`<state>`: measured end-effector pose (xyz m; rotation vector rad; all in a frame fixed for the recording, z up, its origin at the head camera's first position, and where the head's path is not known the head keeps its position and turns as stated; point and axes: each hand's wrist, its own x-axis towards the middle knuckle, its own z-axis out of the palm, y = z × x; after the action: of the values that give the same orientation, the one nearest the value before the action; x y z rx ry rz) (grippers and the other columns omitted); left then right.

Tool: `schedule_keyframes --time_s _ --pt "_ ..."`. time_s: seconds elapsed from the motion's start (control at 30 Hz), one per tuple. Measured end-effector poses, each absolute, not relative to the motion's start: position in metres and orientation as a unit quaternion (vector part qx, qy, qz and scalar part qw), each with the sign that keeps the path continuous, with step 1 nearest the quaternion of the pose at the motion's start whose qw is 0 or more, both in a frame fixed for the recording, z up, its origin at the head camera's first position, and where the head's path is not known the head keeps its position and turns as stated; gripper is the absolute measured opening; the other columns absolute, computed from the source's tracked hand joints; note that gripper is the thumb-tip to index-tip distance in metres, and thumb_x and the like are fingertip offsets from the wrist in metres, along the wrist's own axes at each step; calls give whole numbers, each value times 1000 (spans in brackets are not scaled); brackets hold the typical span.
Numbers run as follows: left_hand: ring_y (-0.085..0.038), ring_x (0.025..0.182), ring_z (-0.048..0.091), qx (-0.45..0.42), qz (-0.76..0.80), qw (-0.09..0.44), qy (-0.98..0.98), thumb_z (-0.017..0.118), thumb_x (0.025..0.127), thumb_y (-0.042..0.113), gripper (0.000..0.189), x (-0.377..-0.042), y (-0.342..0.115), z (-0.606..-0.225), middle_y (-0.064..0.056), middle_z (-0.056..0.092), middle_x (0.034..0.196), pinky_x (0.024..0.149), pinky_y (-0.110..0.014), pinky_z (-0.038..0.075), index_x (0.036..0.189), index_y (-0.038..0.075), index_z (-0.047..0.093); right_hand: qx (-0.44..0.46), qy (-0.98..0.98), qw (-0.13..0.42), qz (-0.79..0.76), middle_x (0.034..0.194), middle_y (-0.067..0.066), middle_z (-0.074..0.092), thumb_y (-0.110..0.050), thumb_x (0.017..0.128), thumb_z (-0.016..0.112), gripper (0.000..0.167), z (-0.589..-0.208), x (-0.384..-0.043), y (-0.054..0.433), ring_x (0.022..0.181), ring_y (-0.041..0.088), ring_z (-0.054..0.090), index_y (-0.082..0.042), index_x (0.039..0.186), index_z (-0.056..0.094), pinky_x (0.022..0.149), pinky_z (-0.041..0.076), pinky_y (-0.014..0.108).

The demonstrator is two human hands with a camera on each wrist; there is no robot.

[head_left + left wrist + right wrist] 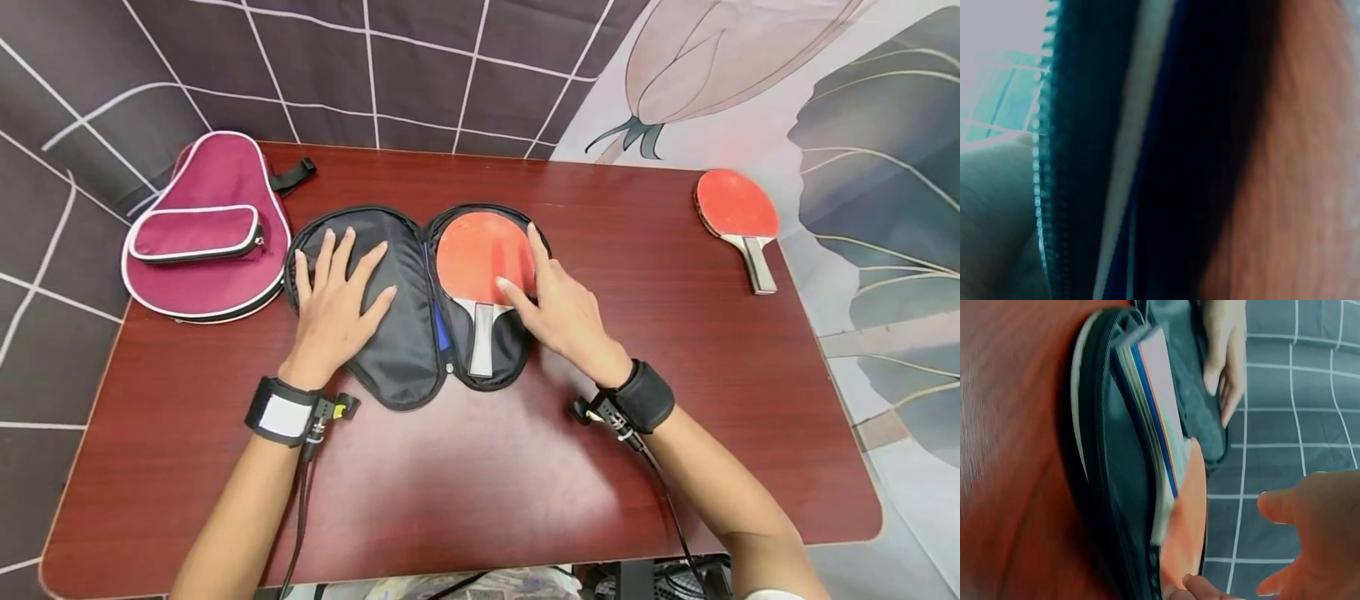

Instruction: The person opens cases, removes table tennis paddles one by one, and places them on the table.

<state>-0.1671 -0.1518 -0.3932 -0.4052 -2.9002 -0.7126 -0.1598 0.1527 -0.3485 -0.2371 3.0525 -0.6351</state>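
A black paddle case (401, 362) lies unzipped and folded open on the table, its two halves side by side. In its right half rests a table tennis paddle (480, 254), red face up, the pale handle toward the person. My left hand (330, 304) rests on the left half with fingers spread. At the paddle's right edge is my right hand (566, 312); its thumb extends over the red face and the index finger reaches the case rim. Its other fingers are partly hidden in the head view. The left wrist view shows mainly the case's zipper edge (1044, 156), close and blurred.
A magenta paddle case (217, 292) with a small front pocket and black strap lies at the back left. Another red paddle (738, 204) lies near the table's right edge. Dark checked cloth (420, 83) hangs behind the table (480, 492). Cables run from both wrist cameras.
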Motion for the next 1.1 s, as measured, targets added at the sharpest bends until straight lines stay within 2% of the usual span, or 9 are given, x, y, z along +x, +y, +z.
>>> schedule_keyframes --time_s 0.07,0.23,0.33,0.5,0.8,1.1 --pt "-28 148 0 -135 -236 66 -960 52 94 47 59 -168 -151 -394 -12 19 159 112 -56 -11 149 30 37 -81 976 11 -200 98 7 61 -61 92 48 84 -350 -157 148 82 25 62 -25 157 7 58 49 47" --pt "-29 148 1 -137 -235 75 -960 53 94 48 59 -170 -151 -394 -12 19 159 112 -56 -11 148 29 39 -95 973 22 -208 67 -2 51 -59 92 50 84 -355 -150 137 58 17 54 -25 157 7 48 41 38" --pt "-29 148 2 -138 -235 75 -959 52 94 48 59 -171 -151 -394 -11 19 159 112 -56 -11 148 29 39 -106 972 25 -208 60 -6 48 -57 92 52 84 -359 -146 131 49 15 48 -25 156 9 45 37 34" --pt "-28 148 1 -137 -235 70 -960 52 94 48 58 -171 -151 -394 -11 19 159 112 -56 -11 148 30 39 -119 974 20 -191 54 -6 46 -57 92 54 84 -366 -141 122 44 15 45 -21 156 14 43 36 35" --pt "-28 148 2 -138 -232 69 -961 52 94 49 58 -171 -150 -396 -10 19 159 112 -55 -10 148 31 39 -124 983 -34 -129 47 -6 41 -58 88 59 85 -380 -135 114 42 21 46 -17 154 24 39 35 38" --pt "-27 148 2 -131 -232 71 -961 53 94 48 58 -170 -154 -399 -9 18 160 112 -55 -11 148 31 39 -126 987 -38 -90 49 2 46 -54 89 55 74 -383 -136 108 45 29 52 -15 150 35 37 35 41"
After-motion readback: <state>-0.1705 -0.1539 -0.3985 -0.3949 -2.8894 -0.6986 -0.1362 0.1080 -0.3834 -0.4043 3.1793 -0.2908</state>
